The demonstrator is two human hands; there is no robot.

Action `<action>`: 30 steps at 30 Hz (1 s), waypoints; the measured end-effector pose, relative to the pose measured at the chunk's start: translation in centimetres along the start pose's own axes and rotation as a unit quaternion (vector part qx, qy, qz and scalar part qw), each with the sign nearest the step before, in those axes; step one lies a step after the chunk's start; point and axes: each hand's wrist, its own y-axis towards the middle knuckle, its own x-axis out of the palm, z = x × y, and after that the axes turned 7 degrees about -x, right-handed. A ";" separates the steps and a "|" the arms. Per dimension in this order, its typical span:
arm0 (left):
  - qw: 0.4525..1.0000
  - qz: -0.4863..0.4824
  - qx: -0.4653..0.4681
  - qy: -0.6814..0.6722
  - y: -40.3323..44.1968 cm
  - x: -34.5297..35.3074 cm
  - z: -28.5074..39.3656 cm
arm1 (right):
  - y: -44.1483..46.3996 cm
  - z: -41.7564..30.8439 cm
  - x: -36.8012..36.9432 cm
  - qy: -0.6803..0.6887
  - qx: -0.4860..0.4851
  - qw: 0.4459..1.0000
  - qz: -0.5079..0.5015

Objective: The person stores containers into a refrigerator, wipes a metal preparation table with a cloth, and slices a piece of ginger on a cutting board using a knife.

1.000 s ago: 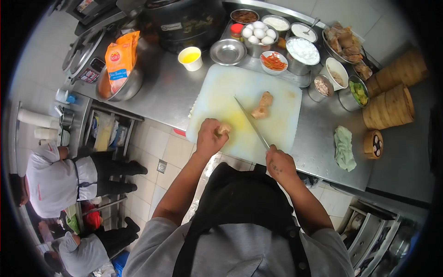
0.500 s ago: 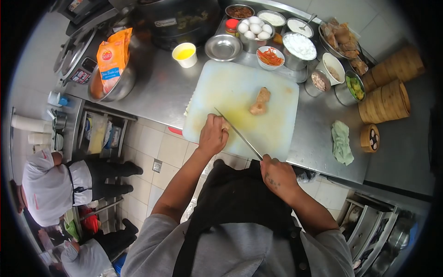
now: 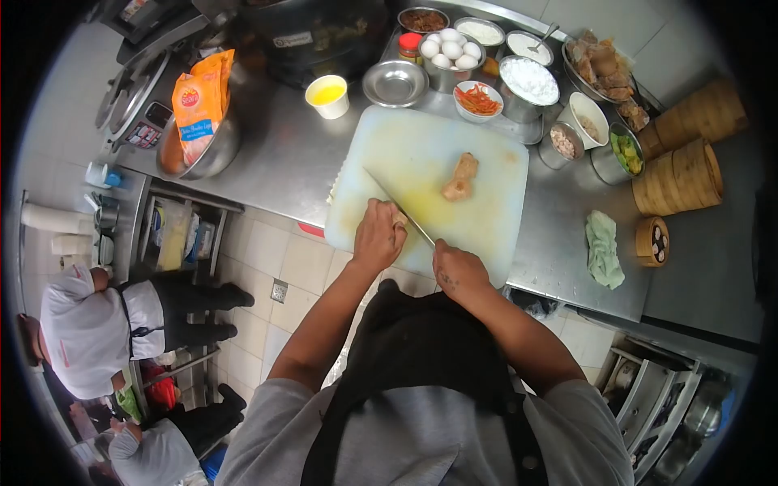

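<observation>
My right hand (image 3: 458, 266) is closed round the handle of a long knife (image 3: 397, 202), whose blade points up and to the left over the white cutting board (image 3: 494, 231). Beside the blade, my left hand (image 3: 378, 236) has its fingers bent down on a small tan piece of meat (image 3: 400, 218), mostly hidden under them. Whether the edge is inside the meat or only against it, I cannot tell. Farther up the board lies a larger browned piece of meat (image 3: 460, 178), apart from both hands. A yellowish wet stain marks the board's middle.
Behind the board stand a cup of yellow liquid (image 3: 327, 95), a metal plate (image 3: 395, 83), a bowl of eggs (image 3: 450, 55) and red strips in a bowl (image 3: 478, 100). A green cloth (image 3: 602, 249) and bamboo steamers (image 3: 679, 176) are right. Two people (image 3: 101, 328) stand at left.
My right hand has pushed the knife forward and to the left, so its tip reaches farther up the board. My left hand stays on the small piece of meat.
</observation>
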 end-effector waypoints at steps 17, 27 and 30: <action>0.997 -0.061 0.049 0.005 0.5 -2.0 -0.9 | -2.8 1.2 -1.0 0.046 0.028 0.999 -0.001; 0.994 -0.024 0.099 -0.025 0.7 -1.6 -1.2 | -3.2 0.4 -1.1 0.023 -0.008 0.999 0.034; 0.995 -0.031 0.089 -0.039 0.8 -1.1 -1.4 | -3.9 -0.7 -2.6 0.026 0.007 0.999 0.039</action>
